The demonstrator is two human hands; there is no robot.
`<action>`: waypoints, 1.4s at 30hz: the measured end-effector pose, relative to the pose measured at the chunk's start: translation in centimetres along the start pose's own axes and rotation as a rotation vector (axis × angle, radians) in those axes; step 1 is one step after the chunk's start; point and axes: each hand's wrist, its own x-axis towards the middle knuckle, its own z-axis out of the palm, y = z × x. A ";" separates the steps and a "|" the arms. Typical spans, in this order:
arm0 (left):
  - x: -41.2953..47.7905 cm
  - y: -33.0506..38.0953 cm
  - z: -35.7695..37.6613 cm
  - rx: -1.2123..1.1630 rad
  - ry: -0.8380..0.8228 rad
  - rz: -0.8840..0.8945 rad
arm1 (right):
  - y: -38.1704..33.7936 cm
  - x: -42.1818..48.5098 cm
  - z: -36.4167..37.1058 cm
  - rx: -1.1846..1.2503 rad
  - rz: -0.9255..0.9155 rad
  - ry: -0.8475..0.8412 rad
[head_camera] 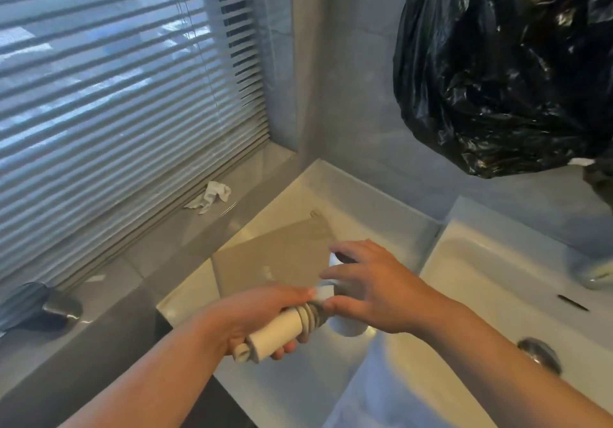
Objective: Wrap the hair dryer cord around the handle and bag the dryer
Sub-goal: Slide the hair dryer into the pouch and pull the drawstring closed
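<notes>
A white hair dryer point(282, 329) is held over the counter, its handle pointing toward me. My left hand point(265, 315) grips the handle. Several grey cord point(313, 311) loops are wound round the upper handle near the dryer body point(348, 328). My right hand point(374, 285) hovers over the body with fingers spread, its fingertips touching the cord coils; whether it pinches the cord is unclear. A flat beige bag point(275, 258) lies on the counter just behind the dryer.
A white sink point(491, 281) with a metal drain point(539, 354) sits to the right. A black plastic bag point(504, 62) hangs at upper right. A crumpled tissue point(212, 197) lies on the grey sill under the window blinds point(116, 96). A dark round object point(36, 305) rests at far left.
</notes>
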 end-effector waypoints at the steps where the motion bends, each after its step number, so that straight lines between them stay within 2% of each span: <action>1: 0.3 0.5 -0.4 0.026 -0.021 0.005 | -0.1 0.3 -0.1 -0.004 0.017 0.001; 6: 2.0 2.7 -3.0 0.172 -0.170 0.055 | -1.3 1.4 -0.4 -0.097 0.072 -0.001; 11: 3.7 4.6 -5.1 0.346 -0.329 0.122 | -1.6 3.2 -1.1 -0.222 0.052 -0.106; 15: 4.9 5.5 -6.7 0.420 -0.461 0.089 | -1.6 3.8 -1.3 -0.246 0.042 -0.140; 22: 7.4 6.4 -7.7 0.413 -0.601 0.005 | -1.2 4.8 -0.6 -0.162 0.077 -0.059; 26: 9.8 7.1 -8.2 0.370 -0.719 -0.079 | -0.4 4.9 0.0 -0.133 0.200 -0.004; 32: 13.2 7.7 -7.8 0.271 -0.846 -0.211 | 1.3 4.3 0.5 -0.061 0.391 -0.058; 34: 14.5 7.5 -7.8 0.172 -0.761 -0.174 | 2.2 3.9 0.9 -0.005 0.464 -0.064; 37: 17.2 5.4 -7.6 -0.055 -0.229 -0.123 | 3.6 3.1 1.5 0.094 0.580 -0.022; 38: 18.2 3.9 -7.4 0.053 -0.037 -0.084 | 4.0 2.8 1.7 0.122 0.628 0.011; 39: 19.2 2.3 -7.1 0.340 0.115 -0.035 | 4.3 2.5 2.0 0.153 0.681 0.051; 40: 20.0 0.4 -6.7 0.666 0.191 0.028 | 4.7 2.3 2.3 0.186 0.738 0.090; 42: 20.3 -3.2 -6.2 1.194 0.136 0.130 | 5.4 2.2 2.7 0.231 0.840 0.157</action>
